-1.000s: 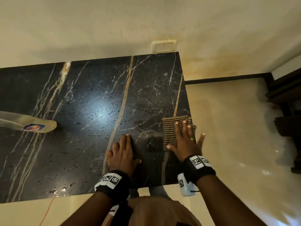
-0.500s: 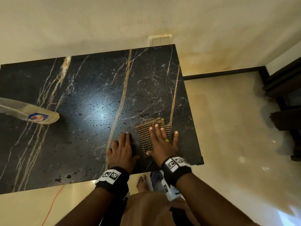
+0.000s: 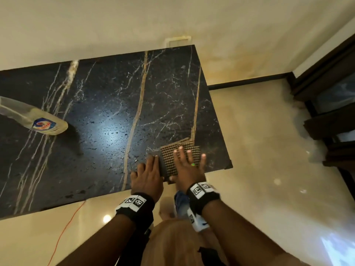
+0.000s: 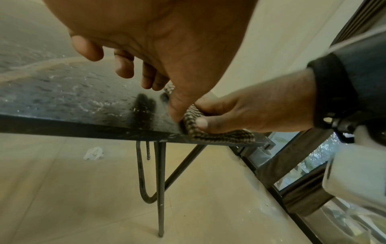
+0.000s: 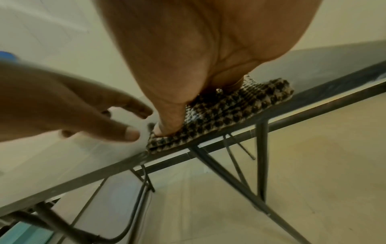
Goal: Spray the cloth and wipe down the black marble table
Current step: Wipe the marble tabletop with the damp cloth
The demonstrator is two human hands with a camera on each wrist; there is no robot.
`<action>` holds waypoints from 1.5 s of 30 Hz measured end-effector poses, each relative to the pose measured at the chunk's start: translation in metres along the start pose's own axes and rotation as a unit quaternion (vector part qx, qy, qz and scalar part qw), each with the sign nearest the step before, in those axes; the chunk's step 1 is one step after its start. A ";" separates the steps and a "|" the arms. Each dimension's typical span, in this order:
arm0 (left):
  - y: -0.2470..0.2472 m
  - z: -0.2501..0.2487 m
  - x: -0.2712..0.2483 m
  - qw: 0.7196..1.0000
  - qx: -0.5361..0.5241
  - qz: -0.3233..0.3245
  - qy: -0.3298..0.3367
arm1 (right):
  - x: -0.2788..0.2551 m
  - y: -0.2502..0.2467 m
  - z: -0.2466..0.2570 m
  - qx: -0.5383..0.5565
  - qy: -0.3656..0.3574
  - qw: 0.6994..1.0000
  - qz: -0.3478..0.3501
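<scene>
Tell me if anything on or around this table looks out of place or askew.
The spray bottle lies tipped on its side at the marble table's left end instead of standing. The checked cloth under the right hand overhangs the near edge. An orange cord trails across the floor.

Cream wall (image 3: 115,25), glossy beige floor (image 3: 259,150) — dark doorframe (image 3: 326,77)

Much of the cloth (image 3: 171,160) is covered by the right hand (image 3: 187,167). The bottle (image 3: 32,118) is cut off at the head view's left edge, its top unseen.
</scene>
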State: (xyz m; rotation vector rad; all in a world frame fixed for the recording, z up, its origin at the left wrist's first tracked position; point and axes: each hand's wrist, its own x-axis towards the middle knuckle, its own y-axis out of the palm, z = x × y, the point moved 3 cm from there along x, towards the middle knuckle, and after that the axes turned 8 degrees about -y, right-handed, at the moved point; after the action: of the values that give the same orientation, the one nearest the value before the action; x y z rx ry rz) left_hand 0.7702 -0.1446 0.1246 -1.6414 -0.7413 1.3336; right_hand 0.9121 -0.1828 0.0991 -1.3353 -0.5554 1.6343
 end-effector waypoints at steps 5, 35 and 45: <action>0.003 0.001 -0.005 1.000 0.018 -0.016 0.016 | -0.012 0.007 -0.010 -0.018 0.005 1.000 -0.015; -0.008 -0.033 -0.005 0.987 0.092 0.006 0.133 | -0.054 0.006 -0.117 -0.108 0.102 0.984 -0.093; -0.028 -0.095 0.010 0.989 0.047 0.014 0.142 | -0.053 -0.004 -0.138 -0.121 0.016 0.991 -0.048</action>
State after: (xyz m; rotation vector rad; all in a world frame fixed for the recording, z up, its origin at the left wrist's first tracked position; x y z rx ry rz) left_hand 0.8668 -0.1478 0.1499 -1.7239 -0.4797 1.1063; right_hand 1.0413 -0.2543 0.0867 -1.4830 -0.8071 1.5012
